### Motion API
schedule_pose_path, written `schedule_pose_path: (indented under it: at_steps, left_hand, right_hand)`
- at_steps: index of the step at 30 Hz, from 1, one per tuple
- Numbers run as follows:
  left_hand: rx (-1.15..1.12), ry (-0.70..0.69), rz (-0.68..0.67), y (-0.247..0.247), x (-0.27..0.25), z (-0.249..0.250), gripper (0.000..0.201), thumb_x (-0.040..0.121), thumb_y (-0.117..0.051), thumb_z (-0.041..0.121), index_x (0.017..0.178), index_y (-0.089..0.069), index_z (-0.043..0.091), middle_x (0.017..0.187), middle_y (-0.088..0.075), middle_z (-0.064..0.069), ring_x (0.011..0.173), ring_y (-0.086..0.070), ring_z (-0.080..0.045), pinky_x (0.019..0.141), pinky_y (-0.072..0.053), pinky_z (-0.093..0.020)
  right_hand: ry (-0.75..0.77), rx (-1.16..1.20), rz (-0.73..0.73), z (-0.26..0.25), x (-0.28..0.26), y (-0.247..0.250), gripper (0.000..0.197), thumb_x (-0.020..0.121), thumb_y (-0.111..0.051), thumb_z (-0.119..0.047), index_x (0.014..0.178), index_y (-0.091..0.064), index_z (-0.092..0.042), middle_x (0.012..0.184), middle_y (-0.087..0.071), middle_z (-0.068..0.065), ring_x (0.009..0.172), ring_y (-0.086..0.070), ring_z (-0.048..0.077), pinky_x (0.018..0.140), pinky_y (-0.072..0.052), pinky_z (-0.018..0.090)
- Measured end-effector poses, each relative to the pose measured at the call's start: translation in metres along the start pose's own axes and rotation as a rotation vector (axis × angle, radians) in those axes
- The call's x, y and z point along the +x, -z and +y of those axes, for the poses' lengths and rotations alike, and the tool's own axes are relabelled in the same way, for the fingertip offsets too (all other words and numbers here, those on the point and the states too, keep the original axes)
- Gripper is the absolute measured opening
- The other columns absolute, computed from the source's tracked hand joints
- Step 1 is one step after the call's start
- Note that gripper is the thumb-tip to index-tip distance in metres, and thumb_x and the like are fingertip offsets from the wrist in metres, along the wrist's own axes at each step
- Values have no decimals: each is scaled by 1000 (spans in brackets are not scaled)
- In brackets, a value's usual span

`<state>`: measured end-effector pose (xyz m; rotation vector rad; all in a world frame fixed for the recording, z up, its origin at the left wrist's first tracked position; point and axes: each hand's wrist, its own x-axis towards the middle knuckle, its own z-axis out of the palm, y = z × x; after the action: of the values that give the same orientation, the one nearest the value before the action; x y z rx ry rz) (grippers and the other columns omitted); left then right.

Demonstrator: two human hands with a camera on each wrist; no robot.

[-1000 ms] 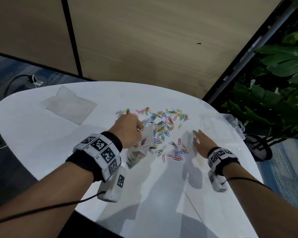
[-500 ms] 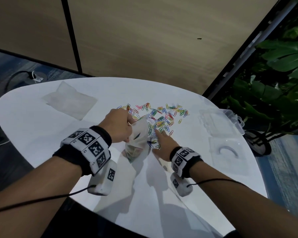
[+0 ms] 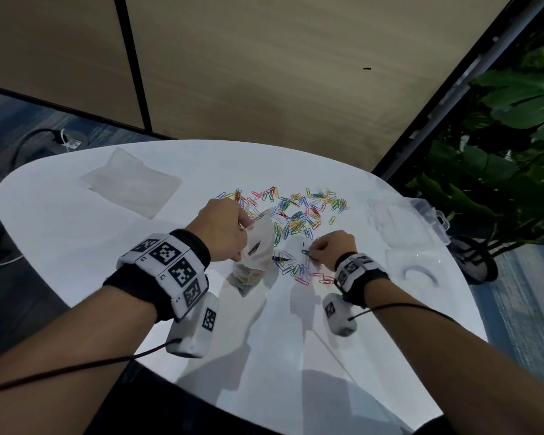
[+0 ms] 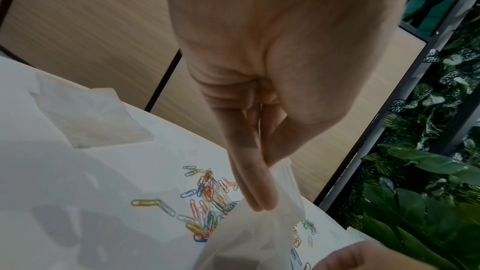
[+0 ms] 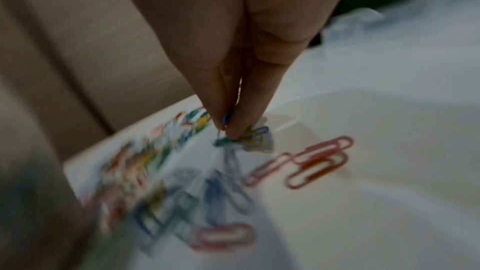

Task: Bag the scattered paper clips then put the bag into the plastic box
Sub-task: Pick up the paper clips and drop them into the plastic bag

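On the near part of the white rounded table (image 3: pixel 76 252), the left hand (image 3: pixel 223 230) pinches the rim of one clear bag (image 3: pixel 258 249) already holding some clips, and the right hand (image 3: pixel 333 251) grasps a small bunch of paper clips (image 3: pixel 296 215) from the many-coloured scatter, too many to count. Farther right lies one open plastic box (image 3: pixel 409 221); far left, one flat spare bag (image 3: pixel 129 183). Beyond stand wood-grain wall panels (image 3: pixel 264 73) and green plants (image 3: pixel 500 152).

On the table (image 3: pixel 76 246), the paper clips (image 3: pixel 296 211) lie in the middle, the bag (image 3: pixel 258 246) at their near left (upright), the plastic box (image 3: pixel 405 224) to their right, a flat sheet (image 3: pixel 129 183) far left.
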<state>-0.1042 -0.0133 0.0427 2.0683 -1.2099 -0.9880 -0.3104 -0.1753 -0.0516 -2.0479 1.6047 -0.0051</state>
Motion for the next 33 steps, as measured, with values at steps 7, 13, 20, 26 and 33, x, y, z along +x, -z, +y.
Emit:
schedule_pose_path:
  at_steps: [7,13,20,26,33]
  left_hand:
    - [2,-16,-16,-8,2,9,28,90,-52,-3,105,-72,8,91,-73,-13,63,-76,-25,74,-64,-41]
    - [-73,2,-20,-18,3,15,32,91,-51,-3,117,-68,5,104,-72,-18,65,-77,-27,76,-64,-43]
    - [-91,16,25,-3,-1,9,29,89,-51,-9,101,-73,6,80,-72,-12,67,-77,-30,74,-64,-43]
    - [-114,30,65,24,-14,-12,30,90,-48,-6,101,-72,10,73,-73,-12,58,-75,-21,63,-64,-29]
    - [-105,17,125,50,-28,-41,28,90,-50,-5,97,-73,9,74,-74,-14,56,-74,-20,60,-63,-27]
  right_hand:
    - [-143,1202,-231,-39,-28,48,15,84,-68,4,97,-67,13,90,-70,18,74,-72,18,75,-60,23]
    - [-8,1128,-354,-82,-67,36,17,85,-67,4,100,-67,12,87,-71,18,76,-70,22,76,-60,24]
    - [170,688,-165,-82,-63,51,10,87,-71,-13,91,-75,-4,89,-75,16,80,-73,28,68,-62,39]
    - [-147,-80,-247,6,-31,31,87,65,-89,-33,138,-44,-17,132,-53,11,89,-70,27,67,-62,39]
    - [-30,-113,-97,-16,-20,-35,78,58,-89,-45,121,-54,-16,124,-58,8,112,-58,23,92,-49,30]
